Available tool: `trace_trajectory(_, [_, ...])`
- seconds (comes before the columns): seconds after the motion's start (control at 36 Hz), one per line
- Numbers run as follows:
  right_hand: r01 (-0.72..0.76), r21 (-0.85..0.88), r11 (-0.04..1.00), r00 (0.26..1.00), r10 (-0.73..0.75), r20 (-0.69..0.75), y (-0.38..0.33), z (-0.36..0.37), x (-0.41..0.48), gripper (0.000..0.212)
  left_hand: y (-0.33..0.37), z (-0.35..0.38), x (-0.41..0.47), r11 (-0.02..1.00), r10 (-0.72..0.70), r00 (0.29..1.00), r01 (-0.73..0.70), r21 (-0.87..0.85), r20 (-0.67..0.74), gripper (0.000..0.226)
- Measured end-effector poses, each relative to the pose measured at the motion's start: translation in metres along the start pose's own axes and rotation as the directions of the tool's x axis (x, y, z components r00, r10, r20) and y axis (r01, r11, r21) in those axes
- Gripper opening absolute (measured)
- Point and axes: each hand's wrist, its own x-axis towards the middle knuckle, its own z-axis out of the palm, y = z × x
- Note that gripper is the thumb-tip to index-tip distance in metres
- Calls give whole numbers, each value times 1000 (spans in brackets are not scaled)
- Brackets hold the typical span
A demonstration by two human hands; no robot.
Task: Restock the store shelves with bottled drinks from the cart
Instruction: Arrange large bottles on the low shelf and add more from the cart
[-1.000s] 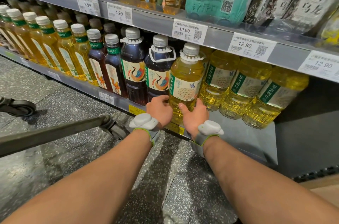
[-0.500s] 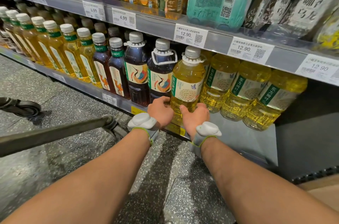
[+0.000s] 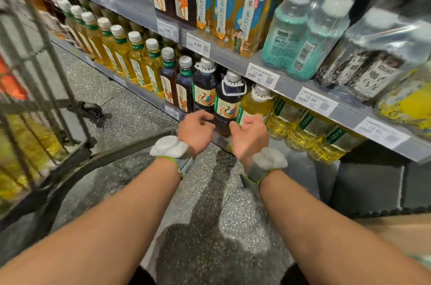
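A large yellow tea bottle (image 3: pixel 256 103) with a white handled cap stands at the front of the lower shelf (image 3: pixel 220 140), beside a dark tea bottle (image 3: pixel 229 102). My left hand (image 3: pixel 196 130) hovers just in front of the dark bottles, fingers loosely curled and holding nothing. Loosely curled and just as empty, my right hand (image 3: pixel 250 137) is just in front of the yellow bottle's base; whether it touches is unclear. The wire cart (image 3: pixel 46 88) at the left carries more yellow bottles (image 3: pixel 30 144).
Rows of smaller yellow and dark bottles (image 3: pixel 137 58) fill the lower shelf to the left, and several large yellow bottles (image 3: pixel 310 130) lie to the right. The upper shelf (image 3: pixel 233 60) holds tall bottles and wrapped multipacks (image 3: pixel 303 35). A cart wheel (image 3: pixel 92 109) rests on the speckled floor.
Both hands have let go of the yellow bottle's base and drawn back slightly, fingers uncurling. My view has swung left and up, bringing the cart into sight.
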Motion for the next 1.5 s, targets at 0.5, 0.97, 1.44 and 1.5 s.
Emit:
trace_trajectory(0.5, [245, 56, 968, 968, -240, -76, -328, -158, -68, 21, 266, -217, -157, 1000, -27, 990, 28, 5, -138, 21])
trace_trajectory(0.97, [451, 146, 880, 859, -473, 198, -538, -111, -161, 21, 277, -448, -193, 982, -140, 909, 76, -173, -392, 26])
trace_trajectory(1.44, [442, 177, 880, 638, -446, 627, -591, 37, -284, 22, 117, -578, -223, 922, -367, 747, 212, -325, -555, 30])
trace_trajectory(1.5, [436, 196, 879, 628, -453, 633, -585, 46, -289, 21, 105, -576, -224, 912, -390, 734, 225, -343, -556, 29])
